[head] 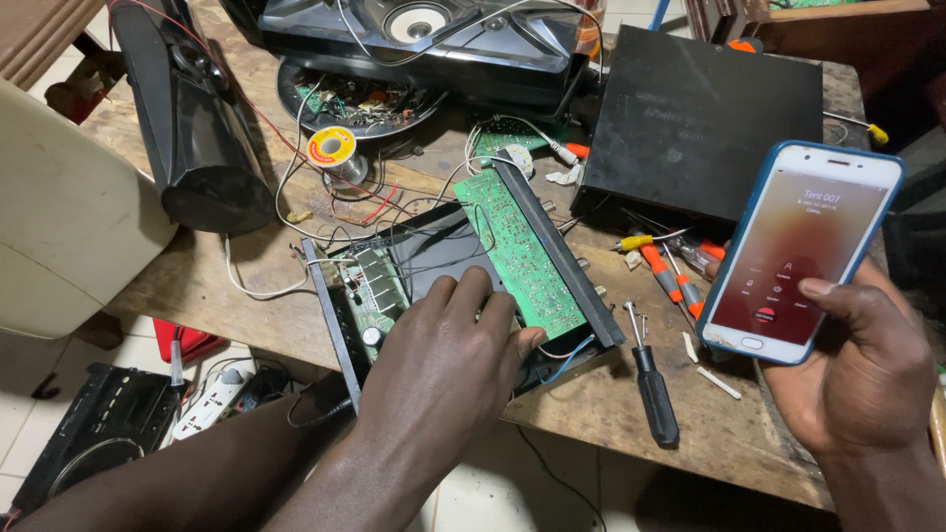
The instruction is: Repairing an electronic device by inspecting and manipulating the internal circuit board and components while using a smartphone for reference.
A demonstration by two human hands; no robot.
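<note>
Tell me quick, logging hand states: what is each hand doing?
Left hand: open, resting flat on the opened amplifier chassis.
Right hand: closed around a smartphone.

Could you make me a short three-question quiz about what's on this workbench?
1. True or false: the right hand holds a phone with a lit screen.
2. What does the left hand rest on? A) the solder spool B) the open device case with the green circuit board C) the black speaker
3. Which tool lies on the table between the two hands?

Key
1. True.
2. B.
3. The black-handled screwdriver.
</note>
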